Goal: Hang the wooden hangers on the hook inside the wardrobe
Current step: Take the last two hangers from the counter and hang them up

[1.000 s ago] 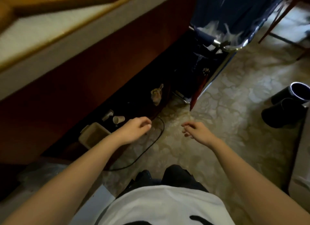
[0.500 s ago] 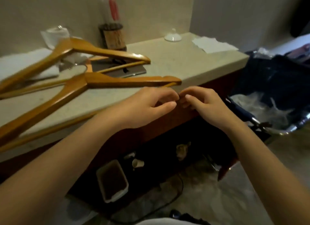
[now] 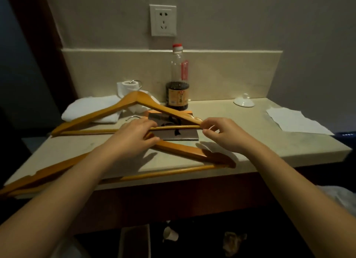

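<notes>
Hangers of wood lie on the counter [image 3: 250,142] — two, flat. The left hand [image 3: 133,137] rests over the peak of the near hanger [image 3: 185,151], fingers pressed together and curled down, tips reaching the lower bar of the far hanger [image 3: 107,111]. Whether they grip either, I cannot tell. The right hand [image 3: 221,134] has thumb and forefinger curled at that bar's right end — a firm pinch cannot be confirmed. Just beyond the fingertips lies a dark card [image 3: 185,135], further beyond a bottle [image 3: 178,96].
</notes>
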The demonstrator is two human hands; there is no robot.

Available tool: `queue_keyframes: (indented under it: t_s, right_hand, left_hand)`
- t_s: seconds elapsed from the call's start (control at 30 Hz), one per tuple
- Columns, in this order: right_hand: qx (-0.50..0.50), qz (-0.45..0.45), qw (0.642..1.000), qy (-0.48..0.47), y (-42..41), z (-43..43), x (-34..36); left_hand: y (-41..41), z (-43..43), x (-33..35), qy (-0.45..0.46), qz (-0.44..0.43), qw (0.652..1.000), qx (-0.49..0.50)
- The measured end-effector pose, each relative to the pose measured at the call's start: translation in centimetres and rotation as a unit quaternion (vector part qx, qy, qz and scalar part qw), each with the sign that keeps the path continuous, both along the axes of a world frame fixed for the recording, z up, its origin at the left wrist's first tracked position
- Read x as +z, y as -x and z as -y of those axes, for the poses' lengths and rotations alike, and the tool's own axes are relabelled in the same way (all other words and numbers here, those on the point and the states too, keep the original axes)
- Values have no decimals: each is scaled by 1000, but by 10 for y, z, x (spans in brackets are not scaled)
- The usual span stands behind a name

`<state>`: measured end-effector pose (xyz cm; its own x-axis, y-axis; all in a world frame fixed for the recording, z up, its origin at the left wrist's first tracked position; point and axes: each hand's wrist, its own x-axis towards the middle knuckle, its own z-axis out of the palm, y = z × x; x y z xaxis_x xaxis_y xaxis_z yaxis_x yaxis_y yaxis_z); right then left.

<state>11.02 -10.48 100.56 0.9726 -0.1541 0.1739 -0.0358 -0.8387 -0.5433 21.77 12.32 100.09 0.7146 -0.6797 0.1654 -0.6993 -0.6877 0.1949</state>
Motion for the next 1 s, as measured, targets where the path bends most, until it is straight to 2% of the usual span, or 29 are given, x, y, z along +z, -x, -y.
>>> queue_keyframes:
  t_s: [0.1,0.23,0.43,0.57,0.7,0.8,1.0]
  right_hand:
    - [0,-23,999,28,-32,2,-1]
    - [15,-33,998,43,-76,-4,-3]
    - [29,-27,997,67,-134,-25,-9]
    - [25,-40,998,39,-157,-37,-15]
    - [-46,39,990,124,-162,-45,-36]
    - [-87,86,985,125,-161,-42,-40]
    - [-114,74,982,131,-154,-32,-36]
  left_hand:
    - [-7,-15,-23,-44,70,991,106]
    - [-10,-24,-38,-18,42,982,185]
    - [-9,-20,-36,15,16,978,205]
    - [-7,-21,-35,44,34,975,214]
    - [-8,-22,-36,53,36,972,225]
    - [-8,-21,-35,59,31,971,229]
    - [-6,-25,-38,90,118,956,252]
